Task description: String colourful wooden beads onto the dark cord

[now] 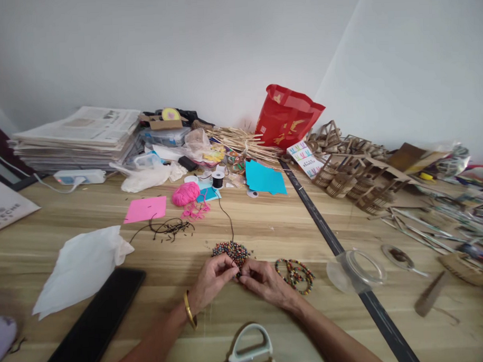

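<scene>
At the lower centre of the frame, the left hand (215, 277) and the right hand (264, 279) are almost meeting over the table (246, 313), the fingers of each nearly closed and pinching the black cord (231, 223); exactly what each fingertip is gripping is too small to tell. The cord is running up from the pile of beads (230, 250) to the spool (217, 181) above centre. The pile is lying just beyond the fingertips, many-coloured and loose. A coiled beaded string (295, 277) is resting right of centre, near the right hand. A gold bangle (189, 310) is circling the left wrist. Scissors (251, 347) are lying at the bottom edge, partly out of frame. Pink yarn (185, 194) and cord scraps (170, 228) are sitting left of centre, and a red bag (287, 118) is standing at upper right.
</scene>
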The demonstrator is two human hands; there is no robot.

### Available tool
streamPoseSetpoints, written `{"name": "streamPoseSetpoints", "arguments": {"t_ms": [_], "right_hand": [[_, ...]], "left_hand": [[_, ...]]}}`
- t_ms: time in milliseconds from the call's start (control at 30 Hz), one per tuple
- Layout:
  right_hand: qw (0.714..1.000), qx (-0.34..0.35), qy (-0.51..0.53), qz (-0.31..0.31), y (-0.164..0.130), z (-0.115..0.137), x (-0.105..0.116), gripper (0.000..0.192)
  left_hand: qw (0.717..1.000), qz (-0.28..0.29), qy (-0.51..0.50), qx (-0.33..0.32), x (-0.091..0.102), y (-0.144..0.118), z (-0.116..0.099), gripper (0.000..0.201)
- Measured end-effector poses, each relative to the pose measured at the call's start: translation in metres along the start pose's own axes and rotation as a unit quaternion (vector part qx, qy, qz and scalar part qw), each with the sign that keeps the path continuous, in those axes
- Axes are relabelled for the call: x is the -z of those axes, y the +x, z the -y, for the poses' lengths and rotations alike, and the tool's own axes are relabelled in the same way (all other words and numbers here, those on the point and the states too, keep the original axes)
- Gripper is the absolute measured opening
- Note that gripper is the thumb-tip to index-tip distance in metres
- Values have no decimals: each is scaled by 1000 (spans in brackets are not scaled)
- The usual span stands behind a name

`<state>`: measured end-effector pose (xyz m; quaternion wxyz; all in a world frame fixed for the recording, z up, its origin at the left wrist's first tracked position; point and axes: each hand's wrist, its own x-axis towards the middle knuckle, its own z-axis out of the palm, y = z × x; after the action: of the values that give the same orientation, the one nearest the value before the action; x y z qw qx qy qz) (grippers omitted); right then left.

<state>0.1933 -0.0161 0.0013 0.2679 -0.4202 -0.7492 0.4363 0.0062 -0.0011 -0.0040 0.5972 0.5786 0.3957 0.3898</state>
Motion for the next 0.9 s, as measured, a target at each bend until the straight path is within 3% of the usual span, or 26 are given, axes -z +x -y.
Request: {"name": "streamPoseSetpoints", "arguments": {"t_ms": [400,667,900], "right_hand": [[995,62,-75,11,-1,3,0,19],[995,66,-78,11,-1,2,0,21],[997,53,-61,19,-2,6,1,17]], "left_hand": [[999,18,39,-9,0,-2,-1,22],[999,24,42,3,0,-1,-4,12],[985,-3,161,-62,-4,-5,0,15]]}}
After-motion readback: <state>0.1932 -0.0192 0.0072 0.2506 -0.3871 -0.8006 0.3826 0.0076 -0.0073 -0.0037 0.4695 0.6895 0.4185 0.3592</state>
